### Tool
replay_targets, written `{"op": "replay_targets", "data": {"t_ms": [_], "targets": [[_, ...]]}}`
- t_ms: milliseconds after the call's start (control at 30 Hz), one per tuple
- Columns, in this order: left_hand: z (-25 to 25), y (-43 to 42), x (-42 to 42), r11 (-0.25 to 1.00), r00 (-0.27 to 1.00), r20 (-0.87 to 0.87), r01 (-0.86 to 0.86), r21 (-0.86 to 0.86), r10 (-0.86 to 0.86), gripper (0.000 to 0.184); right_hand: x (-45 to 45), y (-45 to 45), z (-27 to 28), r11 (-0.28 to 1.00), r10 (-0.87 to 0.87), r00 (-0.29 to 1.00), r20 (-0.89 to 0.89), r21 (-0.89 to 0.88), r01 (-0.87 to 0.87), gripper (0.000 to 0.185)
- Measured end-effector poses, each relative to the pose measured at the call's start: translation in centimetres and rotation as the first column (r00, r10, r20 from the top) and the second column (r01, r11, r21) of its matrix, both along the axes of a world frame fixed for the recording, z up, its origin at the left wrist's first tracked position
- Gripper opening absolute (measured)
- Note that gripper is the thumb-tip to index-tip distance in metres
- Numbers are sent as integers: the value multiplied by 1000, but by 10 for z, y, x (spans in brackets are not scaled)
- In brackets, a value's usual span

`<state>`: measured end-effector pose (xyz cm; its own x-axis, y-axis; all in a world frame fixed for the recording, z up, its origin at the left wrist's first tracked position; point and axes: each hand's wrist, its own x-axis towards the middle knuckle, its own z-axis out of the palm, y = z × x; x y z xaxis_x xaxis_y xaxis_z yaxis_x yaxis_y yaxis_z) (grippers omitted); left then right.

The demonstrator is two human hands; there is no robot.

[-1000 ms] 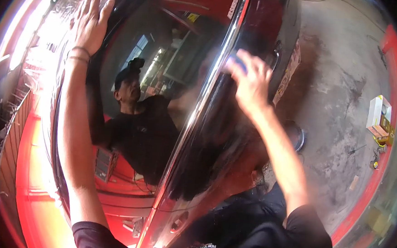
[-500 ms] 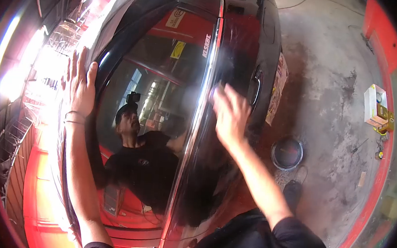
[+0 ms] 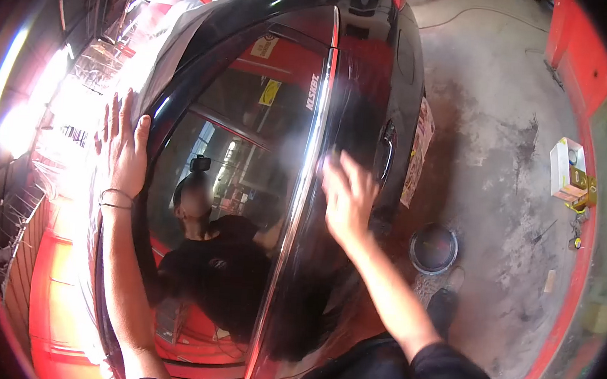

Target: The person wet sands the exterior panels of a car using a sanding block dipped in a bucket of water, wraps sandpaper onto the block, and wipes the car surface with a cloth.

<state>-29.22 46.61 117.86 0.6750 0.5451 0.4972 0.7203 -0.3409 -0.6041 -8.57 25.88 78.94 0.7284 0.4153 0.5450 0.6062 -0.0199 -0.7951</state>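
Observation:
My left hand (image 3: 123,151) lies flat, fingers stretched, on the car's roof edge beside the dark side window (image 3: 250,144). A thin band circles that wrist. On the black door panel (image 3: 355,88), just right of the chrome strip (image 3: 311,148), rests my right hand (image 3: 348,196). Its fingers are bent over a small dark object, mostly hidden beneath the fingertips and too unclear to name. The door handle (image 3: 388,153) is right of this hand. The glass reflects a person in a dark shirt.
A round bucket (image 3: 434,249) stands on the grey floor (image 3: 497,201) near my foot. Farther right, a white box (image 3: 567,167) with yellow items sits by the red wall edge (image 3: 581,130). Patterned paper (image 3: 418,151) hangs at the car's lower side.
My right hand has moved down along the chrome strip, towards me. The view has shifted, bringing the bucket fully into sight. My left hand stays flat at the roof edge.

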Motion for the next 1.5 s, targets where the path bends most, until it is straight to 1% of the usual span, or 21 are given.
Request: {"op": "replay_targets", "data": {"t_ms": [67,100,167,300,400,467,500,700,833,933,1000,1133,1200,1233,1267,1333,1367,1400,1433,1467,1500], "targets": [[-2,-3,1,1000,1000,21,-6,-16,7,69,-28,-29,-8,997,78,997,2,24,-78,54],[-3,-4,2,1000,1000,29,-7,-22,8,69,-10,-18,-4,997,55,997,59,41,-58,53],[-1,-4,4,1000,1000,29,0,-30,1,69,57,39,5,993,-66,996,66,-97,73,52],[-2,-4,2,1000,1000,22,-9,-13,9,69,176,127,36,982,-144,989,-24,-126,140,35],[-4,1,-1,998,997,52,59,-29,-57,69,141,111,28,988,-128,990,-52,-93,123,36],[-4,-1,1,999,998,54,30,-20,-29,69,96,84,14,996,-81,996,-24,23,82,40],[-5,-5,2,1000,999,50,13,-15,-12,69,97,84,16,995,-104,995,-13,-16,103,39],[0,-21,14,989,991,20,-131,-68,133,71,205,172,60,950,-257,966,-34,-195,246,34],[-3,-20,12,998,997,27,-67,-18,68,72,175,156,39,966,-238,971,-14,-111,235,36],[-4,-19,13,998,995,89,-43,-43,47,73,151,131,37,974,-170,985,-29,-159,163,36],[-7,-15,10,999,994,105,38,3,-38,72,180,151,47,978,-151,988,-36,-151,144,36],[-2,-29,15,1000,992,126,24,7,-25,70,200,163,67,958,-195,980,-33,-219,183,35],[0,-20,12,999,991,137,2,34,-6,70,182,140,50,973,-127,991,44,-187,133,38],[1,-21,15,999,988,152,34,31,-38,67,163,115,52,962,-74,997,22,-262,77,40],[-4,-21,14,999,988,146,35,37,-40,65,152,101,32,982,9,999,40,-189,-1,40],[-7,-13,8,997,990,139,-5,83,-7,62,143,46,38,943,276,960,-41,-181,-278,41],[-9,-18,5,996,994,109,-40,82,31,56,151,23,43,937,340,940,21,-94,-337,38],[-12,-30,9,999,976,215,-50,17,45,56,161,-8,52,915,399,917,-16,-60,-399,35],[-23,-43,13,979,922,366,-59,-195,129,61,176,-32,44,914,405,914,32,-17,-405,37],[-28,-78,26,996,977,211,53,-75,-36,67,195,-65,31,902,424,905,-21,-83,-425,40],[-38,-124,59,979,994,78,65,192,-81,67,217,-103,12,879,461,878,-127,-70,-471,43]]}}
